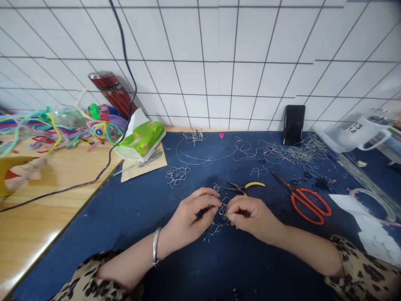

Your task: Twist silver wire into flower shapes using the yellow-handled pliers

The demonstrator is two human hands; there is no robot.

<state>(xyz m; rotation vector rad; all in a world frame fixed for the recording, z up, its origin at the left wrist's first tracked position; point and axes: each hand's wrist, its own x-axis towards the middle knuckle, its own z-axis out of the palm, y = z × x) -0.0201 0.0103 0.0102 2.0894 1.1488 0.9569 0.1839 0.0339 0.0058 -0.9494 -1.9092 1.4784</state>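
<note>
A piece of bent silver wire (223, 209) with small loops and pink beads hangs between my hands in the middle of the blue mat. My left hand (196, 211), with a silver bangle at the wrist, is closed with thumb and fingertips on the wire's left side. On the other side my right hand (250, 215) pinches the wire between thumb and forefinger. The fingertips partly hide the loops. Just beyond the right hand lie small pliers (239, 187) with yellow handles. A finished-looking ring of wire loops (177, 175) rests to the left.
Orange-handled scissors (308, 205) lie to the right. Tangled wire (291, 152) spreads before a black phone (293, 125) against the tiled wall. A white mug (366, 129) stands at right. Left are a green tissue pack (140, 140), a red flask (112, 92) and a black cable (109, 161).
</note>
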